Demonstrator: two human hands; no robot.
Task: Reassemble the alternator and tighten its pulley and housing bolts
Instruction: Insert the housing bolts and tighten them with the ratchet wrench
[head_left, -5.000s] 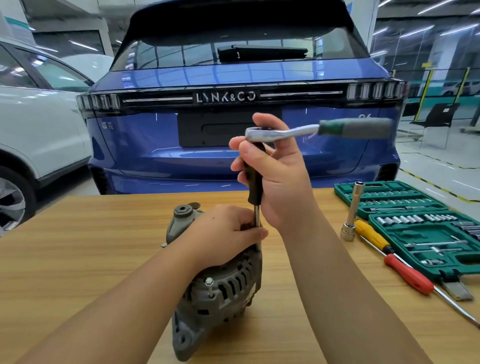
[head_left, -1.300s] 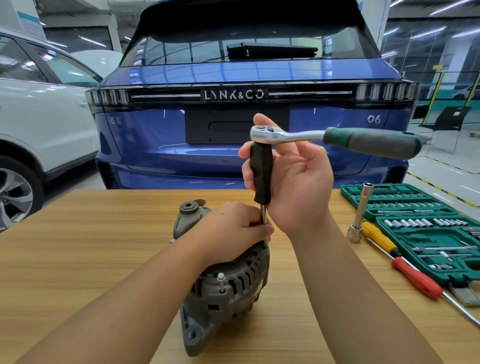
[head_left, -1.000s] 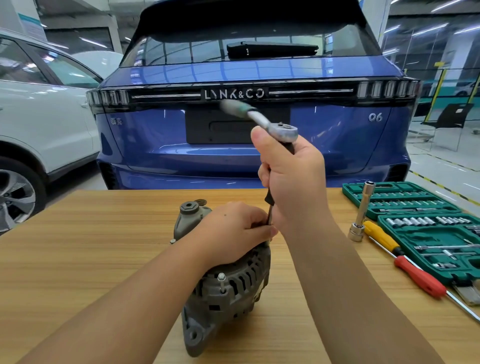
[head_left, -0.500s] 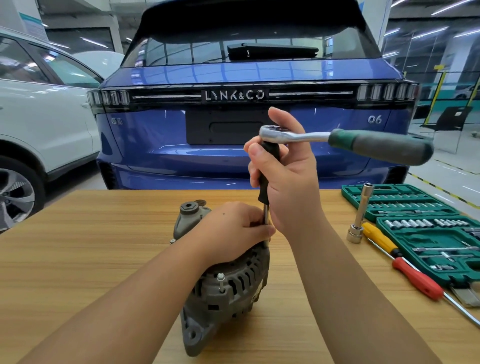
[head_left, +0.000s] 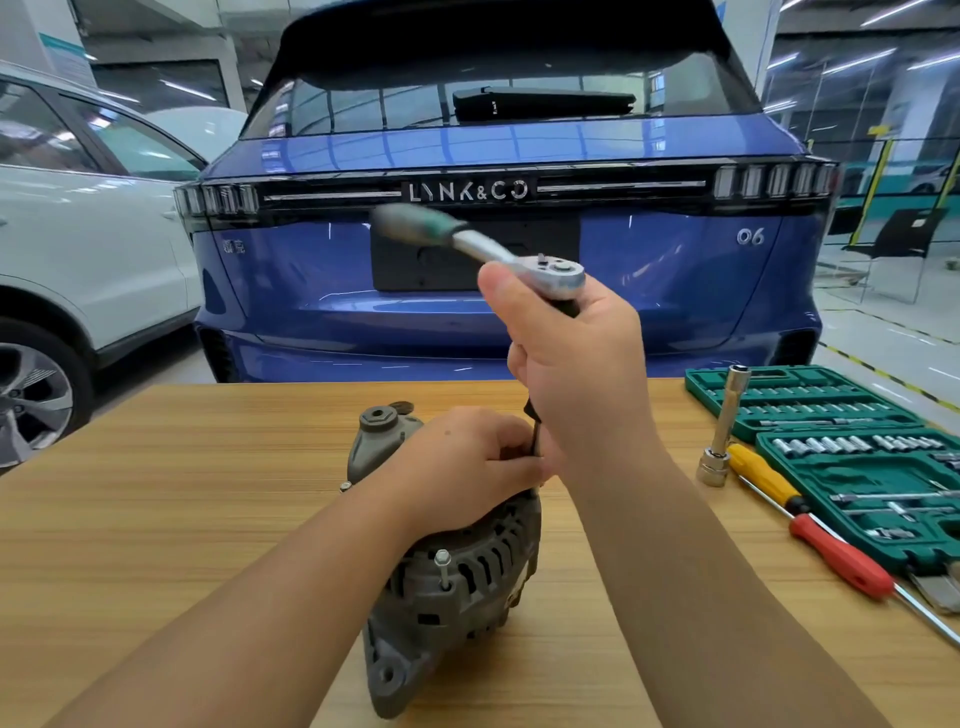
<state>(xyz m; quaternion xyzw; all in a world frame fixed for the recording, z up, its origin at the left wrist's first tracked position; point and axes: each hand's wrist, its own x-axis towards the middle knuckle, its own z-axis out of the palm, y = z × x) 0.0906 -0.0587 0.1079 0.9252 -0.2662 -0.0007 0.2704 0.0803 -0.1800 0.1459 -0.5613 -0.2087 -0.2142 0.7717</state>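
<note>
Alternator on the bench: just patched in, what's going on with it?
A person is driving a housing bolt. The left hand steadies the alternator on the wooden table and pinches the extension shaft. The right hand grips the black driver handle under the ratchet, whose blurred handle points up-left. Another bolt stands proud. The socket set lies open at right.

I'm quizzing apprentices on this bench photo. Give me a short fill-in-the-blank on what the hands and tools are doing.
1. The left hand rests on top of the ____.
2. The right hand grips the black extension under the head of the ____.
3. The yellow and red screwdrivers lie between the arm and the green ____ case.
4. The car behind the table is ____ in colour.

Missing words: alternator; ratchet; socket; blue.
</note>
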